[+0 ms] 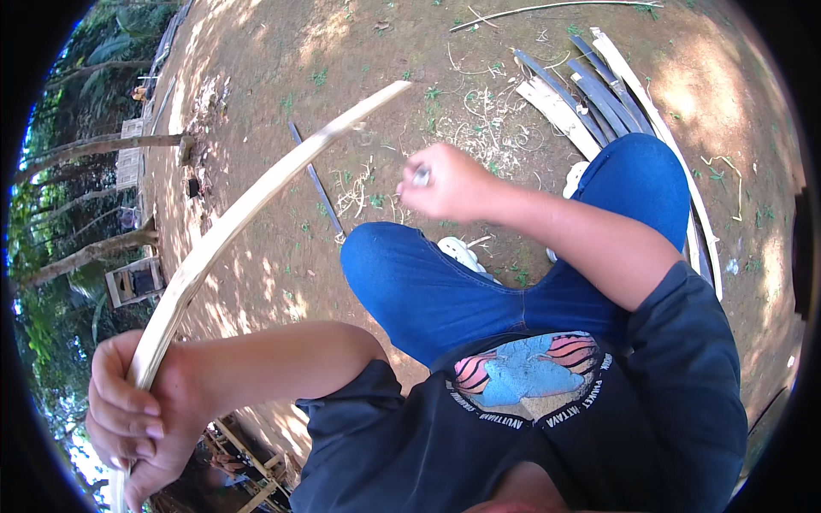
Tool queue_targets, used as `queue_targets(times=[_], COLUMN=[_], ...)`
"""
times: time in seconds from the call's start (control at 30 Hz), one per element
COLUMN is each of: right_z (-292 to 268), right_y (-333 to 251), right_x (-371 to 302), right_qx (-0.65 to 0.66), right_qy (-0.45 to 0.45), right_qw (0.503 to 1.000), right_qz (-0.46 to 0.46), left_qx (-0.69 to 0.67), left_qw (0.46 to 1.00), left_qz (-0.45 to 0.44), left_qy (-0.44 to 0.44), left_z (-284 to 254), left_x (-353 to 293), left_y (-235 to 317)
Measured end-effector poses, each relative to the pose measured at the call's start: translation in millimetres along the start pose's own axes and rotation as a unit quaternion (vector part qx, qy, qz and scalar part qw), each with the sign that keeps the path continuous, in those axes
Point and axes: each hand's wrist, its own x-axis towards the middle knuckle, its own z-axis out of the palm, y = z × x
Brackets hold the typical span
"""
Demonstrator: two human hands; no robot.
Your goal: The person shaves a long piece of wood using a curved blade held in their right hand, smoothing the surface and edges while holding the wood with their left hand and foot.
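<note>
My left hand [141, 419], far out at the lower left, is wrapped round a long pale strip of wood [256, 195]. The strip, shaved smooth, runs up and to the right, and its free end hangs over the ground ahead of my knees. Above the gap between my knees, my right hand [449, 184] is closed in a fist. A small greyish round end shows between its fingers; the rest of that thing is hidden, and I cannot tell its kind. The fist is apart from the pale strip.
Several dark and pale strips [599, 94] lie beside my right knee. A thin dark strip [316, 184] lies on the dirt ahead of my left knee. Curled shavings [492, 128] litter the ground. Trees [94, 154] and a wooden frame [135, 280] stand at the left.
</note>
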Motion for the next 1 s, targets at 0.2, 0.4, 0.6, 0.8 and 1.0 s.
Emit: queue_targets(times=[0.2, 0.4, 0.6, 0.8, 1.0], right_z=[0.6, 1.1, -1.1, -12.7, 6.6], right_y=[-14.9, -5.5, 15.0, 48.9, -9.6], right_x=[-2.4, -5.2, 8.3, 14.9, -6.8], right_qx=[-0.015, -0.041, -0.083, -0.091, -0.059], right_qy=[0.007, 0.009, 0.006, -0.004, -0.008], right_qw=[1.0, 0.998, 0.997, 0.994, 0.994], right_qz=[-0.015, -0.056, 0.005, 0.061, -0.094], left_qx=[0.023, 0.01, 0.035, 0.02, 0.049], left_qw=[0.999, 1.0, 0.999, 1.0, 0.999], left_qz=[-0.002, 0.014, 0.012, 0.0, -0.008], left_qy=[-0.022, -0.008, -0.001, -0.011, -0.008], left_z=[-12.2, -4.7, -11.1, -9.6, -25.3], left_x=[-0.3, 0.3, 2.3, 14.3, 10.3], left_y=[1.1, -2.5, -4.8, 12.6, 11.5])
